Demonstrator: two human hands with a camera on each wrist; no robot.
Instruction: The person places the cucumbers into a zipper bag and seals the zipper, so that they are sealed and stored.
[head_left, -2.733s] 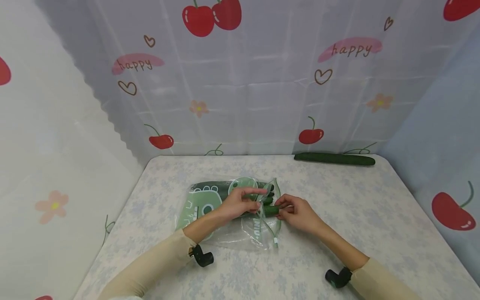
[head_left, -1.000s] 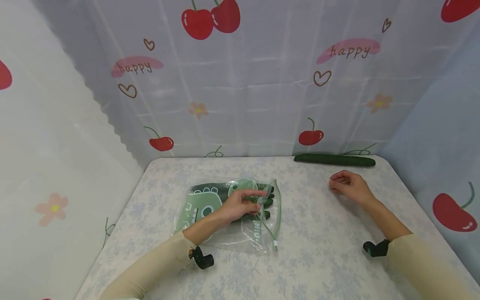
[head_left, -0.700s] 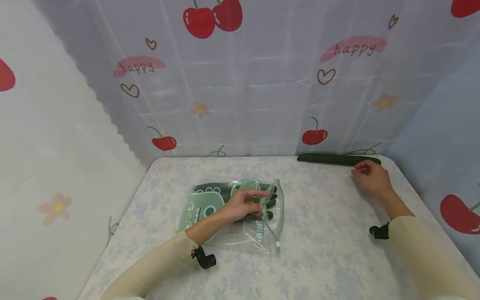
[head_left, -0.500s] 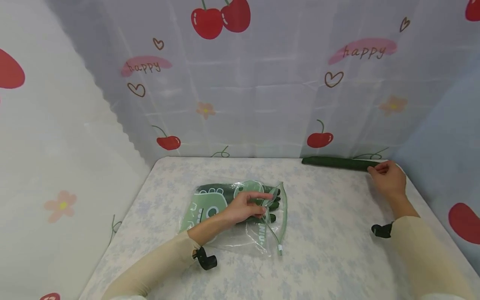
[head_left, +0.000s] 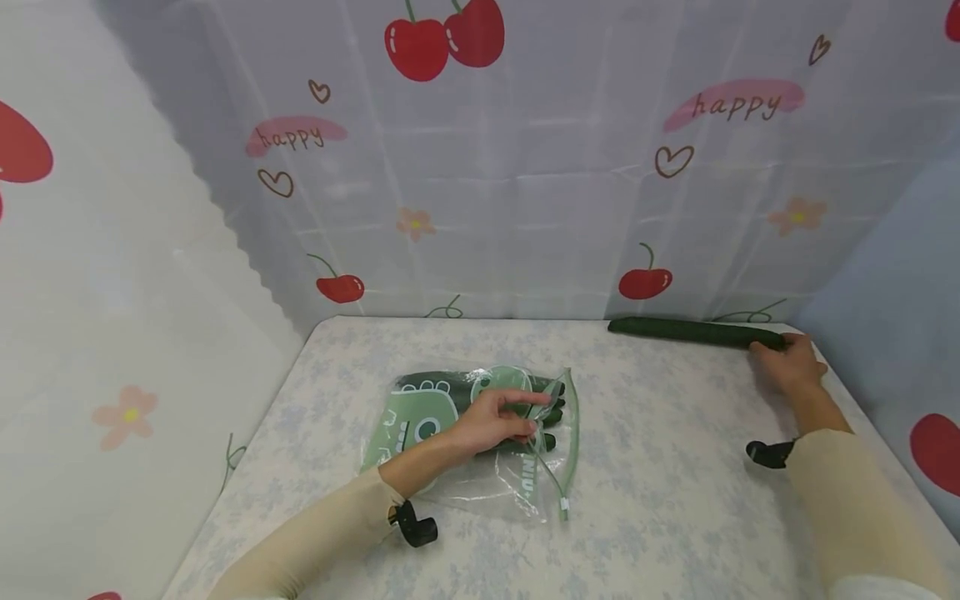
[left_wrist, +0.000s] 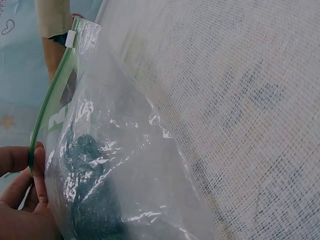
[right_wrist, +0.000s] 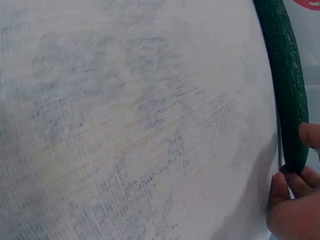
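In the head view my left hand (head_left: 487,423) pinches the edge of the mouth of a clear slider zip bag (head_left: 480,493) with a green cartoon print, lying flat. Several dark green cucumbers (head_left: 552,417) lie inside, their ends close to the opening. In the left wrist view the green zip strip (left_wrist: 52,92) with its white slider (left_wrist: 71,38) runs up from the fingers, and a cucumber (left_wrist: 92,195) shows through the plastic. At the table's back right, my right hand (head_left: 793,367) grips the right end of a single long cucumber (head_left: 686,331); thumb and fingers sit around that end in the right wrist view.
The table (head_left: 660,483) has a pale floral cloth. A curtain (head_left: 525,208) printed with cherries and hearts hangs right behind its back edge, close to the lone cucumber. More printed cloth hangs at the left and right sides.
My right hand has left the cucumber at the bag's mouth, which now sits further in, and moved right and back to grip the lone cucumber. My left hand has kept its hold on the bag.
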